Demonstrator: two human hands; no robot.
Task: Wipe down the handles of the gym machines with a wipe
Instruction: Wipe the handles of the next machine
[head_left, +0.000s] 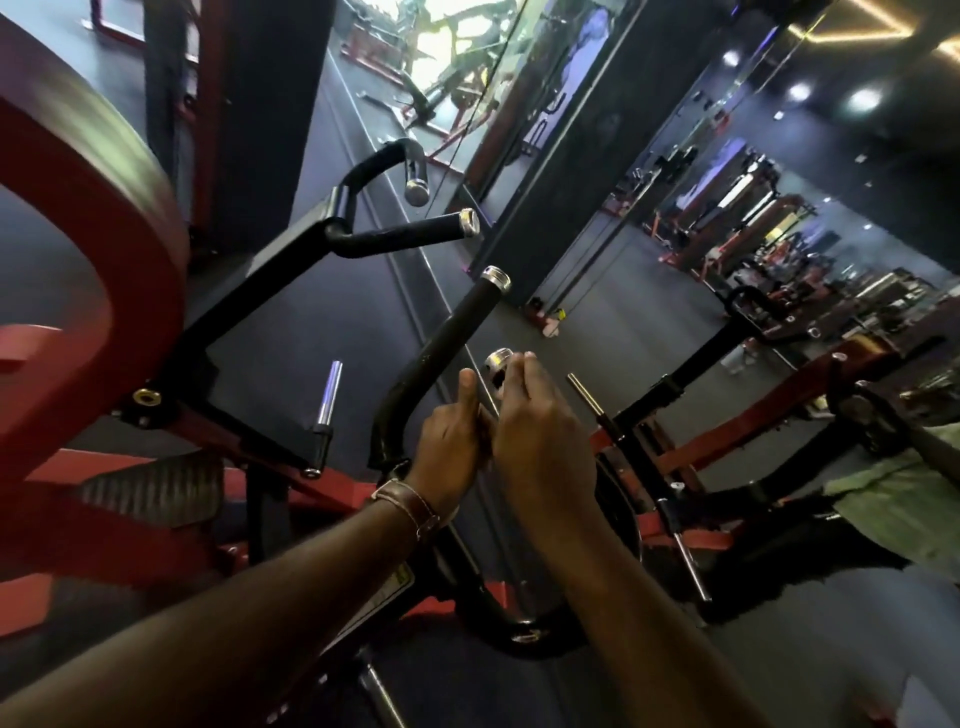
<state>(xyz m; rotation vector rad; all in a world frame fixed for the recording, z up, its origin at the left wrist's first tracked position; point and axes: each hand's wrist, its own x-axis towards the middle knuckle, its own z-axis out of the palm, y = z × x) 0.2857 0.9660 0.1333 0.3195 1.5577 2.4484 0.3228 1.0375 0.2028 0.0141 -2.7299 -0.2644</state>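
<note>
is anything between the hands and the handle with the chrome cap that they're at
Nothing visible. The left hand and right hand are both right at the handle, fingers curled by its cap. Whether they hold a wipe cannot be told.

4 blk handles (457, 317), 2 hands (452, 441), 1 wristband (410, 501).

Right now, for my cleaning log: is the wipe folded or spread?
Cannot tell. Both hands, left hand and right hand, curl round the handle; no wipe clearly shows.
</note>
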